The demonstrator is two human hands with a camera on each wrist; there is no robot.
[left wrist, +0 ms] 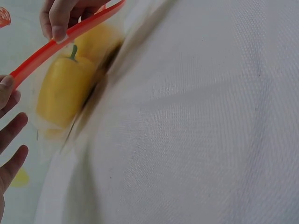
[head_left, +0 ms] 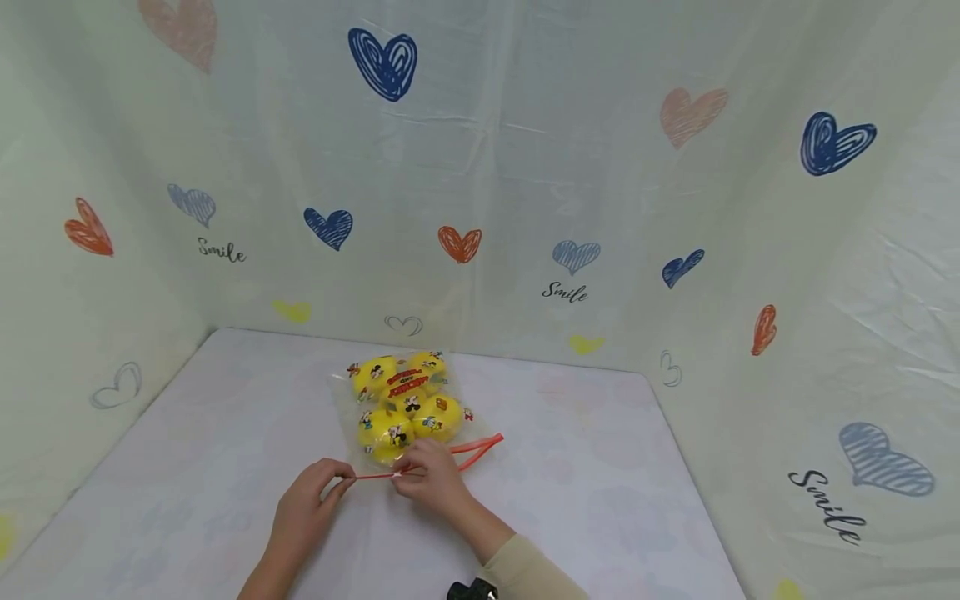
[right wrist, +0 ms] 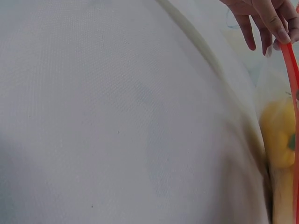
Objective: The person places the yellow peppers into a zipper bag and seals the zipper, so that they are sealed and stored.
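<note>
A clear plastic zip bag point(head_left: 405, 400) with cartoon prints lies on the table, holding several yellow bell peppers point(left wrist: 65, 91). Along its near edge runs a red zip strip point(left wrist: 37, 60). My left hand point(head_left: 306, 504) pinches the strip's left end between thumb and forefinger, its other fingers spread in the left wrist view. Farther right, my right hand point(head_left: 435, 477) pinches the strip at a small whitish piece, possibly a slider. To the right of that hand the red strip parts into two bands point(head_left: 480, 448) that meet at the far end. In the right wrist view the pepper bag shows only partly.
A white cloth covers the table point(head_left: 585, 500). Behind and at both sides hangs a pale curtain point(head_left: 510, 167) printed with hearts and the word Smile. A black device point(head_left: 472, 590) sits by my right sleeve point(head_left: 532, 571) at the bottom edge.
</note>
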